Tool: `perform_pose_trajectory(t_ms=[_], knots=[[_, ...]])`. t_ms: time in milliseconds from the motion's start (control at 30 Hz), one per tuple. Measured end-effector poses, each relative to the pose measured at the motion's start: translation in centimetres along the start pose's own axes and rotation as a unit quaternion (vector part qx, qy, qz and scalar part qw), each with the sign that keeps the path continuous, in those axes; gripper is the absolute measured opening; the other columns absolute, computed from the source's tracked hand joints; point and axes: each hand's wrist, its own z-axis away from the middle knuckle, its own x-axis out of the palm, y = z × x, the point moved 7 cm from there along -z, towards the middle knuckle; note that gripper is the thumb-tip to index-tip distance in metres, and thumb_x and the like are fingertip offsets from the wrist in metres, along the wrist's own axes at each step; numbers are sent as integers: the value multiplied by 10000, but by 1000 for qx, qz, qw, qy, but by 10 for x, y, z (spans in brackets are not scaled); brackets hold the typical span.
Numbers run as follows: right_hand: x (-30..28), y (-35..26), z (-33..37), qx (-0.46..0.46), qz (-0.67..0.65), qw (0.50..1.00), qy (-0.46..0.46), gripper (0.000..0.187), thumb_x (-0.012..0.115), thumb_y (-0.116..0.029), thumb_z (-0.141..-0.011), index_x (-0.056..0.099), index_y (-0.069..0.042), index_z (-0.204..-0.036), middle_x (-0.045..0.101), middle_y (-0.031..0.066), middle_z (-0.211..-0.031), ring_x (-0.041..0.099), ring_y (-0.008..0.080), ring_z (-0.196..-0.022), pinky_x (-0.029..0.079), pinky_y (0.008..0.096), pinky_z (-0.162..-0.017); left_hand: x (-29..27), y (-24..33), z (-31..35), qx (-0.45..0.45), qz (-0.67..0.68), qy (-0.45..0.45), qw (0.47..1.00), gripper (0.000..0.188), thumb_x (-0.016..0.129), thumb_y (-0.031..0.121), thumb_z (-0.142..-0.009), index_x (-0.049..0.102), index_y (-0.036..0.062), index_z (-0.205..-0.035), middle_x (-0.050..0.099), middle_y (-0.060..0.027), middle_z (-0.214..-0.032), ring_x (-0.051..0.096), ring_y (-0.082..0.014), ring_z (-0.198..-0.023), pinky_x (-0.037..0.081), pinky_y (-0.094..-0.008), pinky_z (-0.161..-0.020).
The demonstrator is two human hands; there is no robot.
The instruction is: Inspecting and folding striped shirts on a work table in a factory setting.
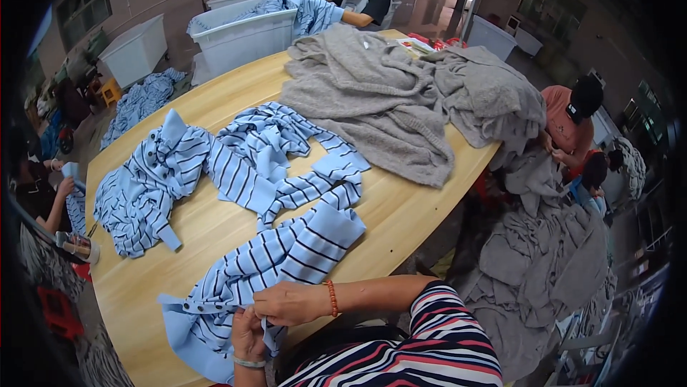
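Observation:
At the near edge of the table lies a light blue knit garment (286, 254) with dark stripes and a row of dark buttons along one edge. My right hand (292, 303), with an orange bead bracelet at the wrist, pinches a bit of its fabric. Just below and touching it, my left hand (248, 335) has its fingers closed on the same part of the garment. A small flap of blue cloth hangs beneath the joined fingertips. What lies exactly between the fingers is hidden.
More blue striped garments (154, 183) lie crumpled across the wooden table (215, 233). Grey knits (365, 93) cover its far right, with another grey heap (544, 258) beside me. White bins (247, 36) stand beyond. Co-workers handle garments at the far side, left and right.

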Motion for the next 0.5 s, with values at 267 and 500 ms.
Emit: perform_pose_trajectory(t_ms=[267,500], knots=[[14,3,3,8,65,998,10,71,577,-51,-781,568,-4,-833,549,137,-833,605,324,-779,493,406,-650,18,17,21,51,-136,150,978,154,666,35,-855,639,-8,-1000,678,-66,-914,626,-124,-769,484,-253,-734],[6,-4,7,14,79,995,53,79,523,-63,-836,519,-25,-905,542,141,-839,600,318,-760,491,394,-639,28,32,25,47,-223,191,955,44,717,64,-834,695,26,-834,617,42,-696,475,-36,-555,329,-203,-511]])
